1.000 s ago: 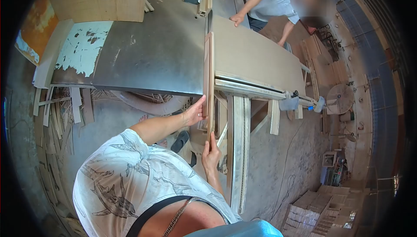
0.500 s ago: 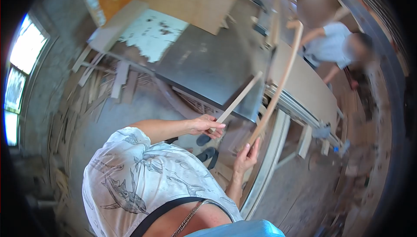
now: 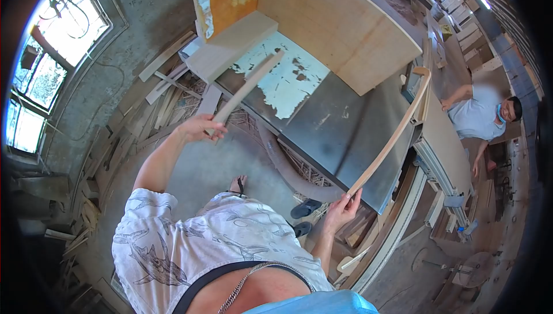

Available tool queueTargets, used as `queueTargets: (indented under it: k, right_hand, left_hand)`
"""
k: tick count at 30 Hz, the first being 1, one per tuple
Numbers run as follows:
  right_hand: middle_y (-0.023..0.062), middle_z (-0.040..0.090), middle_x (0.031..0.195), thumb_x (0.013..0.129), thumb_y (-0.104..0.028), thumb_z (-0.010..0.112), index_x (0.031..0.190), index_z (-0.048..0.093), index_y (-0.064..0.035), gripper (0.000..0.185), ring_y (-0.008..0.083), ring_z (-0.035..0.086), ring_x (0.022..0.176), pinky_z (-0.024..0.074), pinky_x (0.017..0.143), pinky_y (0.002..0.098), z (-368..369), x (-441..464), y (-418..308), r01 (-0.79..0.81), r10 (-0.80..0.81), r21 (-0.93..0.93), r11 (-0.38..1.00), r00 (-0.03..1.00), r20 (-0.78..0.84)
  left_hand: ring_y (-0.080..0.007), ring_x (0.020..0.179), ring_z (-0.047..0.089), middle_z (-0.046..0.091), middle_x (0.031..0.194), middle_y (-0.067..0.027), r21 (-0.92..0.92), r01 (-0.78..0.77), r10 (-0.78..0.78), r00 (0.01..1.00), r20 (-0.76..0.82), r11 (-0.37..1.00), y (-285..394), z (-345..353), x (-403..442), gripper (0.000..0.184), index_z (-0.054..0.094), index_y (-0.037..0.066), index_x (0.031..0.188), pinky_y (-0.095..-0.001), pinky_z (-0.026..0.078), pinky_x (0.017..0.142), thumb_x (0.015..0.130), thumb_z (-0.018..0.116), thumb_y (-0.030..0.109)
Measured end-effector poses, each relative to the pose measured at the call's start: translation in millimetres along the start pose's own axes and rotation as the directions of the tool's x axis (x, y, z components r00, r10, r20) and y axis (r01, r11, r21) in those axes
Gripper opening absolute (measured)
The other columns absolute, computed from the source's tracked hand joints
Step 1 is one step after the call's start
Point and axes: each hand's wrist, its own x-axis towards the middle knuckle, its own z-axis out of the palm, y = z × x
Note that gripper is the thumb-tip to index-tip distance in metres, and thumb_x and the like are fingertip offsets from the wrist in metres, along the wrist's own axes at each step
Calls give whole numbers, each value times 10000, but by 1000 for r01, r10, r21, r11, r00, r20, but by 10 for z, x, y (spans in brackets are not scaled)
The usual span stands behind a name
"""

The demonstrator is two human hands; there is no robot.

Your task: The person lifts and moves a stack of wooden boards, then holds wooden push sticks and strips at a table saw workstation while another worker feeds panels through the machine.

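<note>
My left hand (image 3: 203, 128) is closed on the lower end of a straight wooden strip (image 3: 249, 88), which slants up and right toward the white-patched end of a dark metal tabletop (image 3: 322, 135). Lower right, my right hand (image 3: 341, 212) grips the near end of a long, thin wooden strip (image 3: 387, 147). This longer piece stretches over the tabletop's right side and bends into a hook at its far end. The two strips are apart.
A plywood panel (image 3: 340, 23) and a pale block (image 3: 233, 44) stand on the tabletop. A co-worker (image 3: 481, 115) is at the right, past a metal rail (image 3: 435, 164). A thick hose (image 3: 288, 170) runs below the table edge. Scrap wood (image 3: 167, 112) lies left.
My left hand has swung left and away from my right hand, carrying its strip from the near table edge toward the white patch. The view has shifted, and the co-worker's posture differs.
</note>
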Motion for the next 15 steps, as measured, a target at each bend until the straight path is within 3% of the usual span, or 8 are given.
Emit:
queueTargets:
  k: [5,9,10,13,15]
  right_hand:
    - [34,643,955,1074,-102,548,1572,439,-45,513,47,499,653,384,524,199,272,-20,43,38,-38,-12,999,999,-2]
    - [25,632,938,1072,-95,545,1577,429,-35,522,46,498,658,388,535,199,313,-128,-36,35,-37,-87,996,999,-26]
    - [21,628,931,1071,-93,544,1578,426,-30,525,47,498,658,388,538,200,310,-127,-65,40,-44,-113,993,999,-26]
    - [0,602,854,1076,-80,547,1600,410,-89,542,21,443,556,353,433,203,212,-63,95,121,-129,-142,982,990,-54]
    - [1,604,863,1076,-82,549,1598,415,-89,539,20,444,556,356,432,204,182,-65,55,109,-117,-130,986,991,-62]
  left_hand:
    - [-285,1038,721,708,1208,-200,-86,-42,39,999,-31,995,338,-723,134,483,600,-42,1296,-362,564,810,949,781,241]
    - [-326,1126,689,658,1297,-248,-282,-81,46,991,-129,956,455,-960,374,550,546,-55,1372,-424,568,1009,979,746,275]
    - [-348,1176,669,601,1361,-274,-306,-96,46,985,-166,947,485,-987,464,603,502,-110,1388,-431,563,1064,978,752,254]
    - [-340,1268,615,597,1373,-260,-282,-254,125,905,-406,925,452,-840,747,710,493,-118,1396,-451,532,1078,888,851,226]
    - [-337,1327,560,561,1416,-254,-229,-350,139,769,-624,909,323,-798,1130,824,436,-120,1429,-466,476,1123,836,893,225]
